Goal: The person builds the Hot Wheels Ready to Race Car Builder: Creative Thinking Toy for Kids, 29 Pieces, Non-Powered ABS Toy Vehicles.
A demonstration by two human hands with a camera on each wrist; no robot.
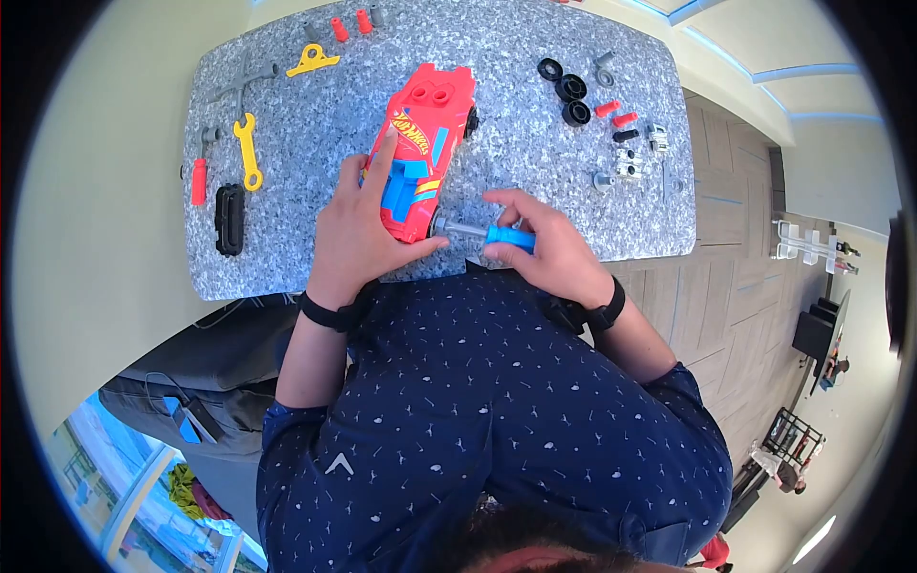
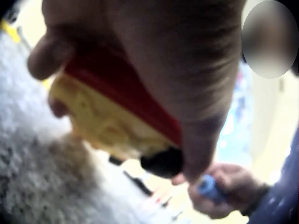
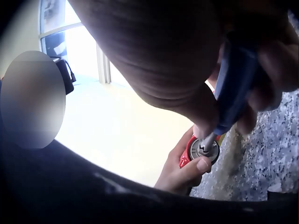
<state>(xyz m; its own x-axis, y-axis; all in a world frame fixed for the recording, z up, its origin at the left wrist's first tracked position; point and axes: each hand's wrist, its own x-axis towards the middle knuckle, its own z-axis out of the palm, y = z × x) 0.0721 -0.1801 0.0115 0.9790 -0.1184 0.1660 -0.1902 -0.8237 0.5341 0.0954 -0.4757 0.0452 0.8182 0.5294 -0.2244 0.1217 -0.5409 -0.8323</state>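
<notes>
A red toy car (image 1: 435,105) with blue and yellow trim lies in my left hand (image 1: 355,234), which grips it by the sides near its close end. In the left wrist view its yellow underside (image 2: 100,119) is tipped into sight. My right hand (image 1: 562,253) holds a screwdriver by its blue handle (image 1: 511,238). The shaft points left at a wheel on the car's near right corner. In the right wrist view the screwdriver's tip is right at the middle of that grey wheel (image 3: 213,153), and my left thumb presses beside it.
On the speckled table (image 1: 516,124), a yellow wrench (image 1: 246,153), a red-handled tool (image 1: 199,181) and a black oblong part (image 1: 229,220) lie left. Black tyres (image 1: 571,88), red pegs (image 1: 625,119) and small white pieces (image 1: 628,162) lie right. A yellow part (image 1: 311,61) sits at the back.
</notes>
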